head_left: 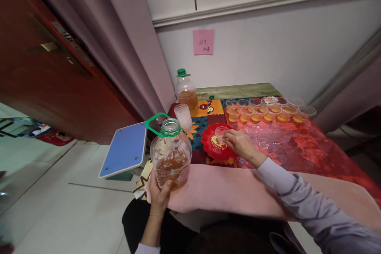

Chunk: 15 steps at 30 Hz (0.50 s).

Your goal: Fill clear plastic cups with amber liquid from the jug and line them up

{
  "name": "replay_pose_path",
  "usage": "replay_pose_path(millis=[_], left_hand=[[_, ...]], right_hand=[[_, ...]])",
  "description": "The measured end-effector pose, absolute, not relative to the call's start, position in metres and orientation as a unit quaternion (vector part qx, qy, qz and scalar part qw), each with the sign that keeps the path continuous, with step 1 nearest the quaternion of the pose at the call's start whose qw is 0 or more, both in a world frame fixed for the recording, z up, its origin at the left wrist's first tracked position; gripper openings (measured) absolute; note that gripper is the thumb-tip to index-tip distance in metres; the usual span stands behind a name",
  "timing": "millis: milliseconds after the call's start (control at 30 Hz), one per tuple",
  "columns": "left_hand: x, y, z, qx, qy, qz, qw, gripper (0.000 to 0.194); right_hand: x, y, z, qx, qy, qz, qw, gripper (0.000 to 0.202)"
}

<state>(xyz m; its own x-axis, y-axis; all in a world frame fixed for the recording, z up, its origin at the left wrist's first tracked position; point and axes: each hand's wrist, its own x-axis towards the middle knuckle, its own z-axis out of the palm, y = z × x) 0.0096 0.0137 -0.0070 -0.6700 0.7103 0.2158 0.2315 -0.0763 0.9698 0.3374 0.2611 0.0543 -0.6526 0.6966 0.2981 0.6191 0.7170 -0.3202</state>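
Note:
My left hand (pixel 160 192) is wrapped round the lower side of a big clear jug (pixel 171 160) with a green handle. The jug is uncapped, and amber liquid stands inside it. My right hand (pixel 239 145) pinches a clear plastic cup (pixel 220 133) over a red scalloped plate (pixel 210 149) with a yellow print. Whether the cup touches the plate, I cannot tell. Behind the jug leans a stack of clear cups (pixel 183 117). Filled cups (pixel 256 116) with yellow-orange liquid stand in rows at the back right of the table.
A second jug (pixel 188 97) with a green cap stands at the back left, near a loose green cap (pixel 211 97). A pink cloth (pixel 220 186) covers the table's front edge. To the left are a blue board (pixel 125 147) and a brown door (pixel 59 71).

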Motion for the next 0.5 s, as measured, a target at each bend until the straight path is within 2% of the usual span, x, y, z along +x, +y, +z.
replay_pose_path(millis=[133, 367, 500], left_hand=[[0.012, 0.015, -0.005, 0.356, 0.643, 0.651, 0.188, 0.091], [0.014, 0.016, -0.003, 0.355, 0.638, 0.659, 0.183, 0.093], [0.014, 0.016, -0.005, 0.375, 0.634, 0.655, 0.170, 0.093]], right_hand=[[0.343, 0.255, 0.053, -0.368, -0.896, 0.086, 0.232, 0.030], [0.338, 0.249, 0.033, -0.458, -0.818, 0.093, 0.335, 0.062], [0.328, 0.253, 0.018, -0.460, -0.797, 0.122, 0.372, 0.059]])
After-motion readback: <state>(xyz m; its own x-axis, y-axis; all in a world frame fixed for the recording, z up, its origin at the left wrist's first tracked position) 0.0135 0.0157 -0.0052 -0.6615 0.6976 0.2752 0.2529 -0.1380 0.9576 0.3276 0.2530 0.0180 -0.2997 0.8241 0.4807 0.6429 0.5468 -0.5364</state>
